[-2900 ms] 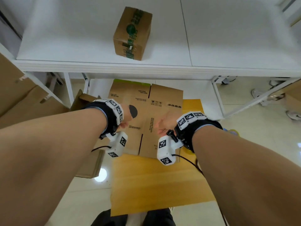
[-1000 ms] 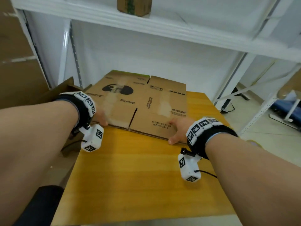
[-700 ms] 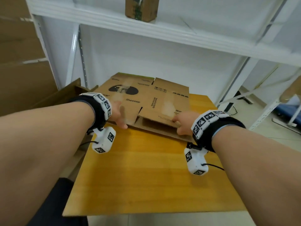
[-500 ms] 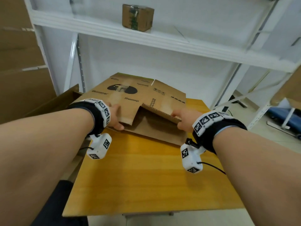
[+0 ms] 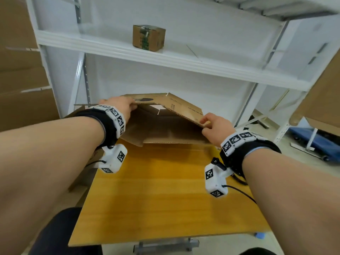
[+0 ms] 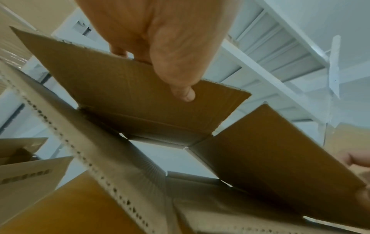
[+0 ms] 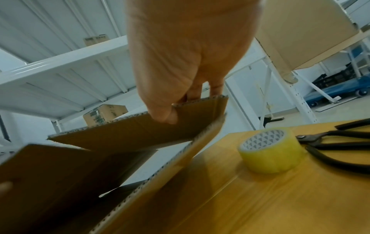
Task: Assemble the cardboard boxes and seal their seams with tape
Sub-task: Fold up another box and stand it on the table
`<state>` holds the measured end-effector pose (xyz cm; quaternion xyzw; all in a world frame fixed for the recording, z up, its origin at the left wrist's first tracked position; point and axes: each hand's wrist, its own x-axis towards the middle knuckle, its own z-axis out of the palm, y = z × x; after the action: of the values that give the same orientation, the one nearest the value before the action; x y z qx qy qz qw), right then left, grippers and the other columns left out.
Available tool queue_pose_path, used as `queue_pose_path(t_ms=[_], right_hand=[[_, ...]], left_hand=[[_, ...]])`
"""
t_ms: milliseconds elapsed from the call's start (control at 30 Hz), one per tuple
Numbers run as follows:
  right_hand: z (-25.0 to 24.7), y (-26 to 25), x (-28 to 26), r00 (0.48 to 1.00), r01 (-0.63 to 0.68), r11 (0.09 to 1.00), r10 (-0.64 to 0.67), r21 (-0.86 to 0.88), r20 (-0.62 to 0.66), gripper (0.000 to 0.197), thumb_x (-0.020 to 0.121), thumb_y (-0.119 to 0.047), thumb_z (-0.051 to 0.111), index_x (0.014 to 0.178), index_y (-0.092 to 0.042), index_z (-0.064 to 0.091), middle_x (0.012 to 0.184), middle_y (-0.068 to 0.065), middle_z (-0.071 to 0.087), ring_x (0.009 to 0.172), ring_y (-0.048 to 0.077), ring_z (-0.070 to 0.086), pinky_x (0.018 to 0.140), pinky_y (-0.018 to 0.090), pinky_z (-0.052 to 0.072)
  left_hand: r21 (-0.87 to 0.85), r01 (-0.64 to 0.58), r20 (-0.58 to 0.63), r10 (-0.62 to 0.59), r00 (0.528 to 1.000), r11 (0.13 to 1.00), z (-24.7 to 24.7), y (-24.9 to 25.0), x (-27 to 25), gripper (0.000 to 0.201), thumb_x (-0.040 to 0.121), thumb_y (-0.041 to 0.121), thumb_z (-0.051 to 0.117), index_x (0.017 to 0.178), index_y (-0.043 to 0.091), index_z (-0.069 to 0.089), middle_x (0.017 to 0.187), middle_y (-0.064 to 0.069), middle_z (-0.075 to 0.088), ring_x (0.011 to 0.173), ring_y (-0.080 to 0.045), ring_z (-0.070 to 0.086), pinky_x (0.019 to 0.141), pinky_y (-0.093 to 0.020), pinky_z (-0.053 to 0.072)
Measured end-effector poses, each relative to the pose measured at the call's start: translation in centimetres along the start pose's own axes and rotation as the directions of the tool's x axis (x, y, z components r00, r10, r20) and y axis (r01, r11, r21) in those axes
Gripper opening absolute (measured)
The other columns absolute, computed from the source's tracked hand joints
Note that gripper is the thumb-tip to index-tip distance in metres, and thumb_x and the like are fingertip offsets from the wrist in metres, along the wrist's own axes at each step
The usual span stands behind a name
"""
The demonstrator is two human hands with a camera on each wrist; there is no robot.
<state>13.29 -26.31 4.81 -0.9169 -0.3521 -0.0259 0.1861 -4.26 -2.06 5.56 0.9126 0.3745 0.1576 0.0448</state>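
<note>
A brown cardboard box [image 5: 165,126] lies half-opened at the far end of the wooden table [image 5: 165,196], its top panel lifted off the bottom one. My left hand [image 5: 121,107] pinches the near-left flap [image 6: 140,101], thumb underneath. My right hand [image 5: 213,126] pinches the near-right flap [image 7: 180,125] at its corner. Through the open tube I see daylight. A roll of clear yellowish tape [image 7: 270,152] stands on the table to the right of the box, with black scissors [image 7: 336,142] beside it.
A small taped box [image 5: 148,37] sits on the white shelf [image 5: 165,59] above the table. Large cardboard cartons [image 5: 20,70] stand at the left, another flat box [image 5: 81,111] leans left of the table. A blue cart [image 5: 316,144] is on the floor, right.
The box lay flat on the table. Both hands took its near flaps and lifted the top panel, so the box has opened into a tube and risen from the table.
</note>
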Motion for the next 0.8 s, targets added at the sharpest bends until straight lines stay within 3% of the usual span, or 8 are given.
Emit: queue_pose_path(t_ms=[133, 267, 467, 567, 667, 800], right_hand=[[-0.2, 0.7, 0.3, 0.997, -0.073, 0.996, 0.074, -0.055, 0.020, 0.052, 0.093, -0.016, 0.056, 0.138, -0.037, 0.044, 0.122, 0.008, 0.062, 0.079, 0.022, 0.066, 0.074, 0.038, 0.061], [0.0, 1.0, 0.2, 0.997, -0.029, 0.982, 0.041, -0.186, 0.061, 0.064, 0.094, -0.009, 0.051, 0.145, -0.045, 0.038, 0.134, 0.007, 0.059, 0.081, 0.019, 0.065, 0.071, 0.031, 0.060], [0.3, 1.0, 0.2, 0.995, 0.066, 0.973, -0.047, -0.220, 0.089, 0.068, 0.097, -0.013, 0.050, 0.149, -0.051, 0.028, 0.138, 0.004, 0.055, 0.094, 0.019, 0.062, 0.077, 0.027, 0.055], [0.2, 0.3, 0.1, 0.987, 0.159, 0.971, -0.159, -0.177, 0.012, 0.072, 0.097, -0.008, 0.048, 0.151, -0.049, 0.024, 0.149, -0.001, 0.042, 0.115, 0.022, 0.058, 0.093, 0.030, 0.052], [-0.2, -0.8, 0.3, 0.963, 0.210, 0.970, -0.226, -0.122, -0.143, 0.070, 0.096, -0.005, 0.048, 0.151, -0.044, 0.029, 0.157, 0.002, 0.030, 0.131, 0.025, 0.049, 0.102, 0.031, 0.045], [-1.3, -1.6, 0.5, 0.942, 0.199, 0.977, -0.213, -0.078, -0.261, 0.062, 0.095, 0.000, 0.045, 0.148, -0.034, 0.042, 0.152, 0.002, 0.039, 0.129, 0.025, 0.049, 0.104, 0.034, 0.042]], left_hand=[[-0.231, -0.018, -0.087, -0.002, 0.996, 0.973, -0.5, 1.0, 0.7, 0.027, 0.100, 0.039, 0.040, 0.112, 0.024, 0.059, 0.091, -0.002, 0.059, 0.085, -0.026, 0.057, 0.084, -0.040, 0.048], [-0.334, -0.003, -0.083, -0.027, 0.996, 0.942, -0.1, 0.5, 0.0, 0.031, 0.100, 0.038, 0.043, 0.114, 0.018, 0.062, 0.092, -0.009, 0.063, 0.082, -0.028, 0.059, 0.072, -0.035, 0.047], [-0.523, 0.048, -0.064, -0.095, 0.993, 0.851, -1.1, -0.9, -1.3, 0.034, 0.100, 0.034, 0.045, 0.125, 0.015, 0.059, 0.106, -0.012, 0.063, 0.091, -0.027, 0.055, 0.078, -0.032, 0.039], [-0.635, 0.059, -0.094, -0.152, 0.984, 0.770, -2.5, -0.9, -1.3, 0.039, 0.100, 0.033, 0.046, 0.134, 0.016, 0.053, 0.123, -0.013, 0.060, 0.106, -0.028, 0.054, 0.085, -0.032, 0.037], [-0.681, 0.077, -0.098, -0.195, 0.976, 0.729, -3.6, -1.0, -0.9, 0.042, 0.100, 0.037, 0.045, 0.138, 0.018, 0.050, 0.129, -0.010, 0.058, 0.116, -0.029, 0.054, 0.091, -0.034, 0.039], [-0.713, 0.099, -0.081, -0.221, 0.972, 0.694, -3.7, -1.8, -0.7, 0.043, 0.099, 0.038, 0.046, 0.135, 0.015, 0.052, 0.126, -0.008, 0.059, 0.116, -0.029, 0.054, 0.091, -0.032, 0.038]])
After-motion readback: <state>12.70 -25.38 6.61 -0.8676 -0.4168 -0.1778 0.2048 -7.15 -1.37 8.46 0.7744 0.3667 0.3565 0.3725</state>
